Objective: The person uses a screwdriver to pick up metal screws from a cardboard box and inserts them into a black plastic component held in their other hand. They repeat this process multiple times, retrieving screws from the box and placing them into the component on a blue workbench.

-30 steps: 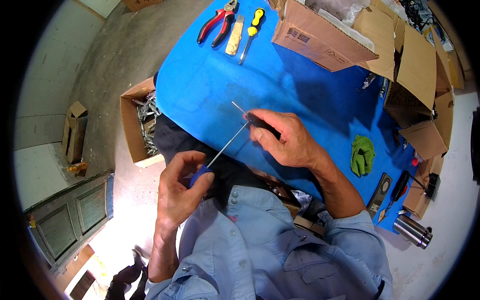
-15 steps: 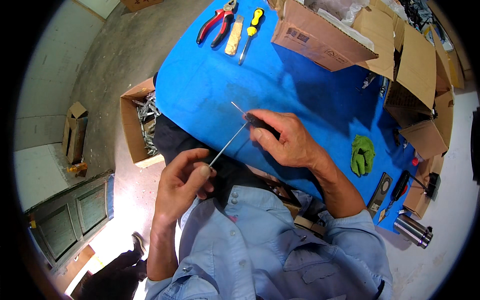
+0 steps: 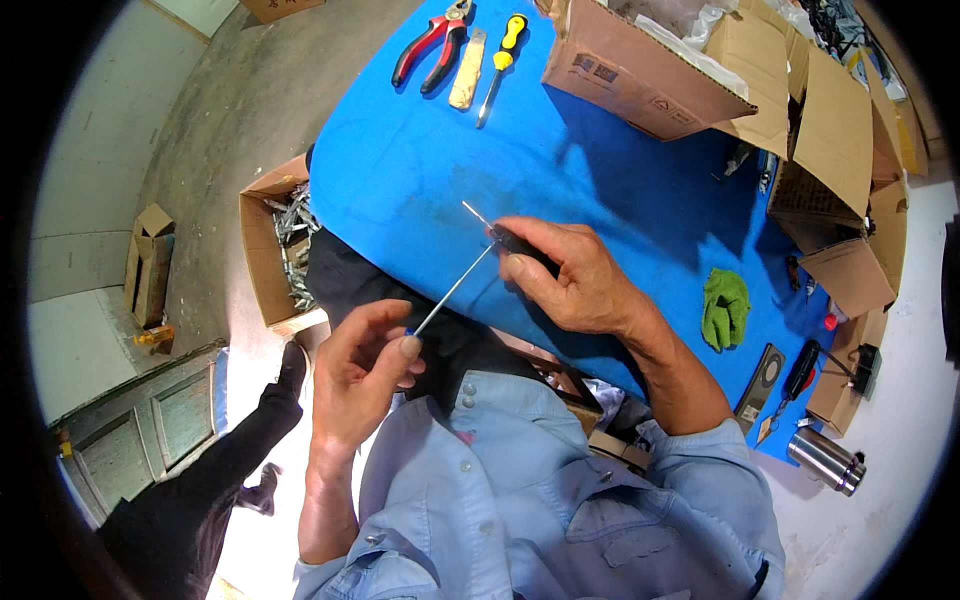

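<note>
My left hand (image 3: 358, 368) pinches the lower end of a thin metal rod (image 3: 453, 290) between thumb and fingers, with a bit of blue showing at the fingertips. The rod slants up and right, its far end meeting a black-handled tool (image 3: 522, 246) just over the blue table's near edge. My right hand (image 3: 575, 275) is closed round that tool's handle, thumb and forefinger toward its front. A slim metal tip sticks out up-left from it; its exact kind is hard to make out.
Red-and-black pliers (image 3: 431, 46), a tape-wrapped tool (image 3: 468, 72) and a yellow screwdriver (image 3: 504, 62) lie at the far side of the blue table (image 3: 400, 170). Cardboard boxes (image 3: 640, 85) crowd the right, near a green cloth (image 3: 725, 310). A carton of metal pieces (image 3: 264, 260) stands left.
My left hand has shifted slightly, and the blue bit by its fingertips now shows. My right hand is nearly still. At lower left, another person's dark-trousered leg has moved further into view.
</note>
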The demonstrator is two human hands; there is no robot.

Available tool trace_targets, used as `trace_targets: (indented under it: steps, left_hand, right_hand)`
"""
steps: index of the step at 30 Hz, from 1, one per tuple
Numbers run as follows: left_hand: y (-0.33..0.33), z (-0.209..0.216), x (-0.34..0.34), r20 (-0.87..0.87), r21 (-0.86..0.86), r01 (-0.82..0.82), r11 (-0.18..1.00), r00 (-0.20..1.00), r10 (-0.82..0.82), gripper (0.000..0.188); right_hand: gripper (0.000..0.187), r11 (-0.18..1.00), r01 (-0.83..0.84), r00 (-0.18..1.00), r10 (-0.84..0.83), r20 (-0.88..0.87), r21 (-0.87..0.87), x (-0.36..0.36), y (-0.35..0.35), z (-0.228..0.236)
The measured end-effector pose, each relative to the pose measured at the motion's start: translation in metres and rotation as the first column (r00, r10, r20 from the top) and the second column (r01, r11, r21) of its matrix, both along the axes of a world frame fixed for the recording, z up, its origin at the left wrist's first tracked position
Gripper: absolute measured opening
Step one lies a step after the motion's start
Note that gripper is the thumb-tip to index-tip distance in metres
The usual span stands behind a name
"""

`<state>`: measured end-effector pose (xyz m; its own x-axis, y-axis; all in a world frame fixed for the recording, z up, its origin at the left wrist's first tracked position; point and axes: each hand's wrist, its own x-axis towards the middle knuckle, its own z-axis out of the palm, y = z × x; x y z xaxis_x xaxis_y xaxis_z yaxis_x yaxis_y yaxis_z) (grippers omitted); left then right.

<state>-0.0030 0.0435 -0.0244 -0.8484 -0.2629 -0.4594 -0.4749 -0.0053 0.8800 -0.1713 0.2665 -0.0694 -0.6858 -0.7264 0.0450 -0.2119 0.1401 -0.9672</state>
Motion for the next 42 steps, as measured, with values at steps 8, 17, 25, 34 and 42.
trace_targets:
  steps: [8,17,25,34,42]
  left_hand:
    - [0.001,0.006,-0.009,0.063,0.034,0.079,0.996,0.995,-0.081,0.030]
    - [-0.026,0.111,0.004,-0.241,-0.657,0.042,0.753,0.934,-0.262,0.035]
    - [0.006,0.128,-0.080,-0.229,-0.896,0.274,0.351,0.392,-0.891,0.038]
    - [-0.371,-0.026,0.134,0.001,-0.668,-0.271,0.693,0.931,0.365,0.043]
    - [-0.109,0.095,0.049,-0.359,-0.535,-0.040,0.844,0.915,-0.184,0.048]
  right_hand:
    - [0.026,1.000,0.003,0.999,-0.003,-0.043,-0.003,-0.003,0.005,0.009]
    - [0.031,0.998,-0.017,0.992,0.009,0.123,0.062,0.005,-0.016,0.010]
    - [0.032,0.992,0.078,0.990,-0.088,0.108,0.095,0.006,0.007,-0.018]
    - [0.021,0.996,0.078,0.993,-0.073,0.092,-0.048,0.002,-0.013,-0.002]
    - [0.031,0.956,0.148,0.963,-0.198,0.185,0.252,0.019,-0.010,0.003]
